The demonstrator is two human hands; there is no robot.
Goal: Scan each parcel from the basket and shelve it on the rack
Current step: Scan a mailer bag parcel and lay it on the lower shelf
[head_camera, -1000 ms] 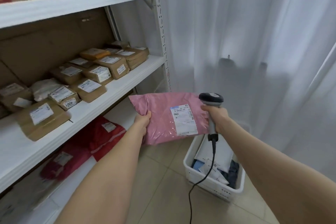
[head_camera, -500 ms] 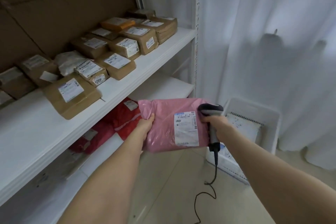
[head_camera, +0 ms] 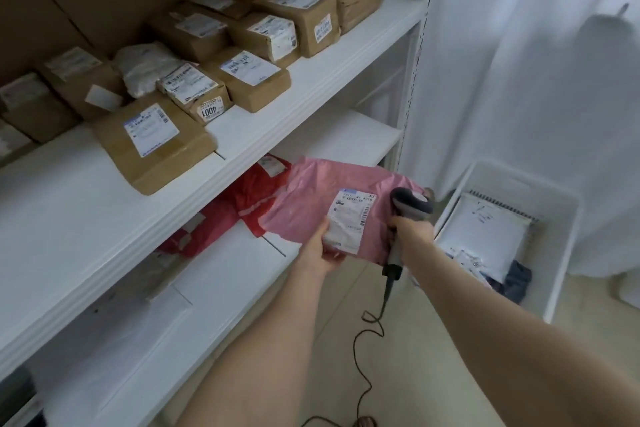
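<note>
My left hand (head_camera: pixel 320 251) grips the near edge of a pink plastic mailer (head_camera: pixel 313 199) with a white label (head_camera: pixel 349 218), holding it in front of the lower rack shelf (head_camera: pixel 221 284). My right hand (head_camera: pixel 410 230) holds a grey corded barcode scanner (head_camera: pixel 407 210), its head right beside the label. The white basket (head_camera: pixel 562 250) stands on the floor at the right with several parcels inside, among them a white padded envelope (head_camera: pixel 485 239).
The middle shelf (head_camera: pixel 69 215) of the white rack carries several brown cardboard parcels (head_camera: pixel 154 142) with labels. Red mailers (head_camera: pixel 242 201) lie on the lower shelf behind the pink one. White curtains (head_camera: pixel 519 62) hang at the right. The scanner cable (head_camera: pixel 365 350) trails over the tiled floor.
The view has tilted down and closer to the rack. The pink mailer has moved left and lower, toward the lower shelf, and my left hand has shifted along its near edge toward the label.
</note>
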